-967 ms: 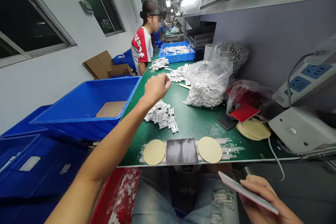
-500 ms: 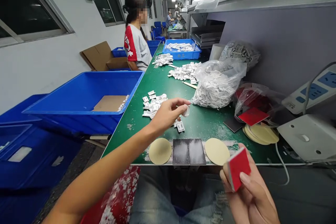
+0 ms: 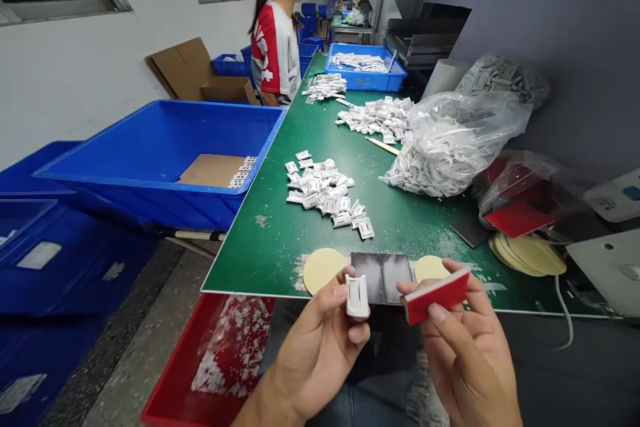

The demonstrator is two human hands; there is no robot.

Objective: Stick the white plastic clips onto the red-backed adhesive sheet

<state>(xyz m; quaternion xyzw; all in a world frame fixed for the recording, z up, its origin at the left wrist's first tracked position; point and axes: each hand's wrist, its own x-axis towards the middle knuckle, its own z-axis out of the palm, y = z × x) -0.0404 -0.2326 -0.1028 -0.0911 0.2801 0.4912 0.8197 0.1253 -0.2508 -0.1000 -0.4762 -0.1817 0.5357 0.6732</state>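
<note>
1. Green workbench [image 3: 280,260] is stretching ahead while I'm watching the left hand [image 3: 320,353] pinching a white plastic clip [image 3: 357,297] between thumb and fingers.
2. Right hand [image 3: 460,353] is pinching a red pad [image 3: 437,295], just beside those fingertips.
3. Matching them seems in hand; pressing them together looks called for.
4. Unlike earlier, both hands are holding up together.

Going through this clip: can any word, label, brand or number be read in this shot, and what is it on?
No text is legible.
White lettering on the co-worker's red and grey shirt: too folded and blurred to read.
White label on the blue crate: too blurred to read.
Marks on the white power strip: too small to read.
</note>
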